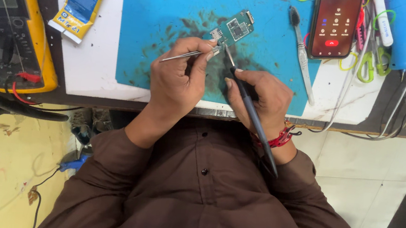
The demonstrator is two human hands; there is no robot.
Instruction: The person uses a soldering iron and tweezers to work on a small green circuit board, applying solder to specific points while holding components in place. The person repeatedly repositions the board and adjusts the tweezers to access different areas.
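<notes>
Two tools on one spot: left hand (176, 78) pinches metal tweezers (189, 54), right hand (260, 99) grips a soldering iron (251, 111) pen-style, both sets of fingers clenched on their tools. Tips meet at the lower-left corner of the small green circuit board (234, 28), which lies flat on the blue work mat (164, 4), near its middle, above a dark smudged patch.

Doing it well, as I read it:
- Heels of both hands look planted on the surface edge; good, that's what steadies the tips.
- Board isn't clamped, so tweezers must pin as well as place. Light downward pressure, no sideways push.
- Iron tip on the joint only, brief contact, lift straight off.
- Iron's shaft runs back over the right wrist toward the shirt; mind the cord drag.

Clutter nearby: phone (334, 23) with lit screen and a brush (301, 51) to the right, yellow multimeter (9, 21) and a yellow-blue tube (81, 0) far left. All well apart from the joint.
</notes>
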